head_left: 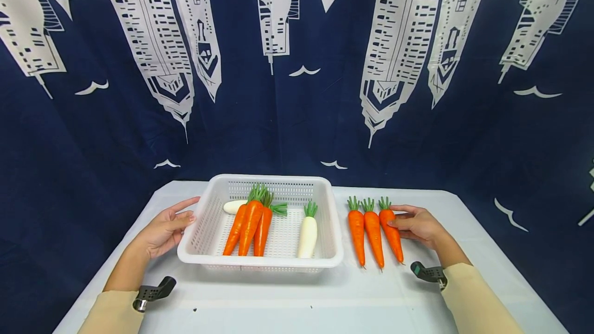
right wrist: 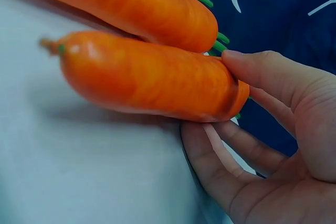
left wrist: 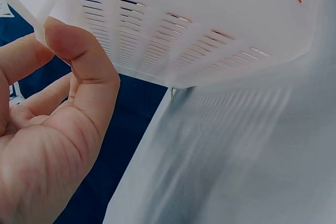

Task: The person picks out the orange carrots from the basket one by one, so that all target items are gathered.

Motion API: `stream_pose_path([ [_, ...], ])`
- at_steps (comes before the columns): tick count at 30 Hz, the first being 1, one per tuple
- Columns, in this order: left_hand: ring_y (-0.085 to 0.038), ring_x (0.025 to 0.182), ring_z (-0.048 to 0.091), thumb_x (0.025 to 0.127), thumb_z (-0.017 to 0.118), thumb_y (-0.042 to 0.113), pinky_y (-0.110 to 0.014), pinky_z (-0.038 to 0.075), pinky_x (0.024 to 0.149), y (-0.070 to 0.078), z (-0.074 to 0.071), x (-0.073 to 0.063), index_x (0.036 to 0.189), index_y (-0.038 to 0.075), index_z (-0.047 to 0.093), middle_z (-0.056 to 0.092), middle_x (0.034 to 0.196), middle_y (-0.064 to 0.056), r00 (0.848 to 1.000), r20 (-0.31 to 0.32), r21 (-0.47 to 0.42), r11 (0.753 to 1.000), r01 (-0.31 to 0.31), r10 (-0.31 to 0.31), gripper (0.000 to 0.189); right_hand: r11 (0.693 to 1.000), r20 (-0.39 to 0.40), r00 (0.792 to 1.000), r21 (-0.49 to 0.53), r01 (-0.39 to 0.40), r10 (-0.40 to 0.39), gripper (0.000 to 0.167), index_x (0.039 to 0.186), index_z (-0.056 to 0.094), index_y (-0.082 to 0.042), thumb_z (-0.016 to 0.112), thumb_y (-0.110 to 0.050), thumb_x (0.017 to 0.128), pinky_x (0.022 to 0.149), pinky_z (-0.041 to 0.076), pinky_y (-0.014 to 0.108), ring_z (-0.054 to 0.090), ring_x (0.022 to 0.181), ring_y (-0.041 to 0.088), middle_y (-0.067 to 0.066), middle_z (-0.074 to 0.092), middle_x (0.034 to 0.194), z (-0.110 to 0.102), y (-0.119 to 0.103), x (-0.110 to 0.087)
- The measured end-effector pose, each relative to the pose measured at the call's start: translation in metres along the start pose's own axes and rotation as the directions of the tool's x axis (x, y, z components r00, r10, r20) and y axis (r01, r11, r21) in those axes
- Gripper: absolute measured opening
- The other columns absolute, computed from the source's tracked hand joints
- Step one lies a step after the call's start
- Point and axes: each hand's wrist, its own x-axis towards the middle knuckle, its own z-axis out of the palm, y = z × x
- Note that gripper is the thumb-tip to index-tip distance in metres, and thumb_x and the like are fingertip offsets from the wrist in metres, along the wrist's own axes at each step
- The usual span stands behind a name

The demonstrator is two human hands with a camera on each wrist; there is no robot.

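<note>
My left hand (head_left: 164,228) pinches the left rim of a white plastic basket (head_left: 204,259); in the left wrist view the thumb (left wrist: 79,43) presses the rim from this side. Inside lie three bunched orange carrots (head_left: 250,226) over a white radish (head_left: 232,207), which they partly hide. A second white radish (head_left: 308,236) lies apart at the basket's right, green top pointing away. Right of the basket, my right hand (head_left: 417,226) holds the rightmost carrot (head_left: 392,231) near its leafy end, thumb on top and fingers at its side. Two more carrots (head_left: 356,231) lie alongside it.
A white table (head_left: 250,303) carries everything, with small dark specks near its front. Behind hangs a dark blue cloth (head_left: 278,117) printed with white buildings and birds. Both wrists wear black camera mounts (head_left: 158,288).
</note>
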Motion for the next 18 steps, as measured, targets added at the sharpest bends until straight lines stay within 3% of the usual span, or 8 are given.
stream_pose_path([
  [10, -0.013, 0.106, 0.072, 0.102, 0.053, -0.004, -0.035, 0.06, 0.092, 0.0024, 0.002, -0.0003, 0.162, 0.005, 0.012, 0.072, 0.121, 0.004, 1.0, -0.023, 0.015, 1.0, 0.018, -0.018, 0.073, 1.0, 0.022, 1.0, 0.002, 0.009, -0.009, 0.072, 0.152, 0.04, 0.004, 0.076, -0.014, 0.093, 0.087, 0.062, 0.038, 0.074, 0.095, 0.012, 0.005, 0.075, 0.117, 0.0, -0.0014, -0.0015],
  [18, -0.013, 0.107, 0.071, 0.103, 0.053, -0.004, -0.036, 0.06, 0.092, 0.0034, 0.0025, -0.0003, 0.163, 0.005, 0.011, 0.072, 0.12, 0.005, 0.999, -0.027, 0.016, 0.999, 0.029, -0.028, 0.074, 0.999, -0.014, 1.0, -0.04, -0.005, 0.004, 0.074, 0.152, 0.041, 0.003, 0.078, -0.019, 0.092, 0.088, 0.062, 0.039, 0.073, 0.094, 0.011, 0.006, 0.075, 0.119, 0.0007, -0.0025, -0.0021],
])
